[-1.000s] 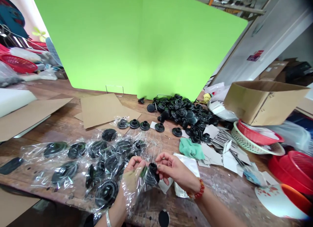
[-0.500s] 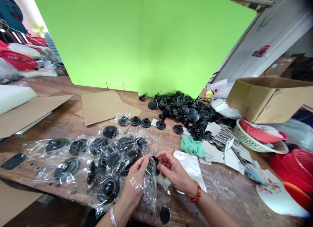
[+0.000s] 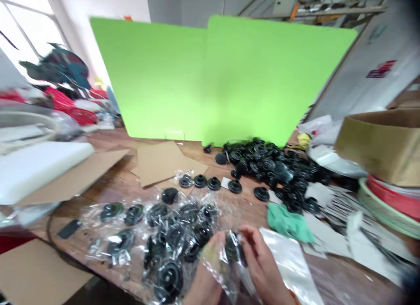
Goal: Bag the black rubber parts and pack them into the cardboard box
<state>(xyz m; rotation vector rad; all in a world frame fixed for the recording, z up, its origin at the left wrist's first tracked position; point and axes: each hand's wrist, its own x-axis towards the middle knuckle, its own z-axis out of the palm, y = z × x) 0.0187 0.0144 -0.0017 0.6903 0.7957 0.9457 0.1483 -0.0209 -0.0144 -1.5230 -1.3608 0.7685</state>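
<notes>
My left hand is closed on a clear plastic bag. Inside the bag's upper part sits a round black ridged part, between both hands. My right hand presses against the part's right side with curled fingers, partly blurred. To the left lies a heap of similar black parts in clear bags. A stack of flat clear bags rests on the table right of my right hand.
Loose black parts are piled at the back before a green board. Several stand in a row. A green cloth, grey-white card pieces and a cardboard box lie rightward. Cardboard sheets lie left.
The view has tilted up and swung left, so the table's things appear lower and further right. The black part now shows more clearly inside the bag between my hands.
</notes>
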